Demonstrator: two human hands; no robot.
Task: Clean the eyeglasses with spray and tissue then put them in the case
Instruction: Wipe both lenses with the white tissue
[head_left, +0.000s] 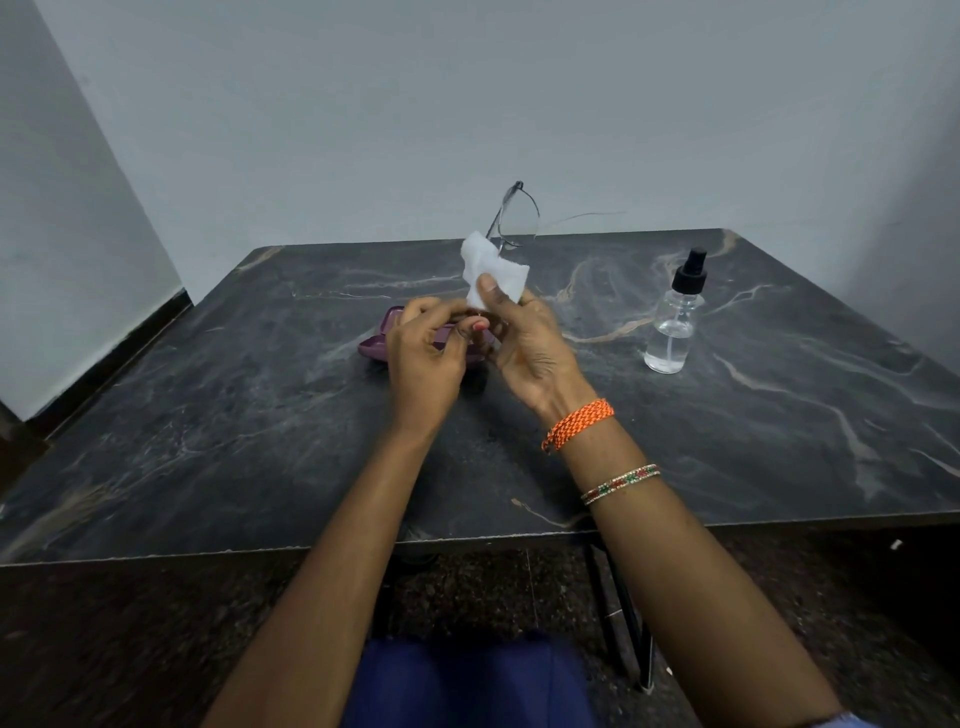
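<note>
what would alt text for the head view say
Two hands hold eyeglasses upright above a dark marble table; the right hand pinches a white tissue against them. A purple case lies open behind the left hand, a spray bottle stands right.

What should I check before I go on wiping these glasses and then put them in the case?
1. Glasses held securely: ok. The eyeglasses are held up above the table, gripped low down where both hands meet.
2. Tissue in place: ok. The right hand pinches the tissue under its thumb against the frame.
3. Left hand grip: cannot tell. The left hand is curled near the frame's lower end, but what it pinches is hidden.
4. Case ready: ok. The purple case lies open behind the hands.
5. Spray bottle out of the way: ok. The spray bottle stands upright off to the right, cap on.
6. Lens clean: cannot tell.
</note>
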